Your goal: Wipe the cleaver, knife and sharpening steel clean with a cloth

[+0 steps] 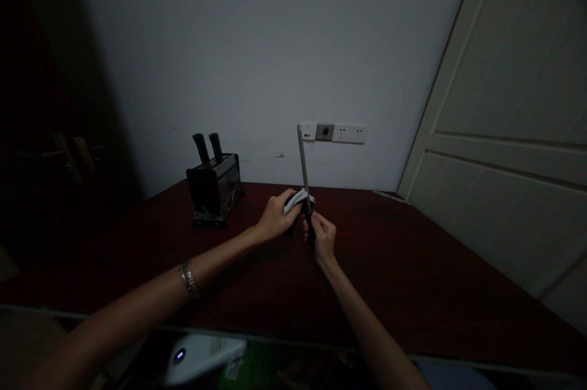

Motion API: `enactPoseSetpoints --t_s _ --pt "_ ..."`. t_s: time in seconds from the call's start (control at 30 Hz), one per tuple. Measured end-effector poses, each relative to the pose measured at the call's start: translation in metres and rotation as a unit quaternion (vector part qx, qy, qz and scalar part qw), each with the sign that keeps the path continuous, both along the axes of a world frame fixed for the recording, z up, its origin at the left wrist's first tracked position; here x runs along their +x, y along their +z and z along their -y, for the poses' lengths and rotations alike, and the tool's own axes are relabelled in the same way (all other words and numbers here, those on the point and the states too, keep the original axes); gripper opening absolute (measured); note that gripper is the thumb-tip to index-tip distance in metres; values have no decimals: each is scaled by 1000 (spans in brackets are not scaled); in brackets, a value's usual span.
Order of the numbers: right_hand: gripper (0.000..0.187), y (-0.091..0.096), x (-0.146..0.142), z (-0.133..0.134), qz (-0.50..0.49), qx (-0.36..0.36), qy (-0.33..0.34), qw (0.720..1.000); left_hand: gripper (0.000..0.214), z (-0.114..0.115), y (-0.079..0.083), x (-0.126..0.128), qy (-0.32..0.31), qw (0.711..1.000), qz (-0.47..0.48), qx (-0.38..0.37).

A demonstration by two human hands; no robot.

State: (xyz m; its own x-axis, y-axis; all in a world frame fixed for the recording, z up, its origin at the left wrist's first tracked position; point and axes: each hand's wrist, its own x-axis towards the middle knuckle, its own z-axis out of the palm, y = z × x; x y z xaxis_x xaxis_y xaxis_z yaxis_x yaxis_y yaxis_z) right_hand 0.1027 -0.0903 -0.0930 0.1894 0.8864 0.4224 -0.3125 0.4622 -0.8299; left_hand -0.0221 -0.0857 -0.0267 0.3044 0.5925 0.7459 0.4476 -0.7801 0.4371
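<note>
A honing steel, a long thin grey rod with a dark handle, points up in front of me, tilted slightly left. My right hand is closed around its dark handle. Just left of it, my left hand pinches a folded white cloth against the lower end of the rod. Something dark shows beside the cloth below my left fingers, too dim to make out. A metal bracelet is on my left wrist.
On the left of the dark red table stands a black and silver knife block with two black handles upright in it. Wall sockets sit behind the rod. Below the front edge lies a white device with a small light.
</note>
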Motion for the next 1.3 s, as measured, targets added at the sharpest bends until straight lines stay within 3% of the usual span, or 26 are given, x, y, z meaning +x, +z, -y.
enactPoseSetpoints --t_s 0.37,0.6,0.8,0.9,1.07,1.2,1.3 --pt "33 0 0 2 89 62 -96 989 14 5 -3 -4 30 998 -51 27" --pt "31 -7 3 -6 103 47 -154 982 19 6 -6 -4 15 994 -70 87" --pt "38 -9 4 -8 115 47 -187 974 18 14 1 -5 -6 996 -62 64" --pt "39 -7 4 -6 104 50 -183 976 21 17 8 -3 -10 990 -70 125" --pt "39 -6 3 -4 99 43 -174 979 24 12 21 5 73 955 -188 219" --pt "27 -7 3 -4 108 68 -180 975 23 10 22 12 53 927 -301 219" --pt "23 -7 3 -5 97 63 -184 976 23 10 15 15 25 936 -290 196"
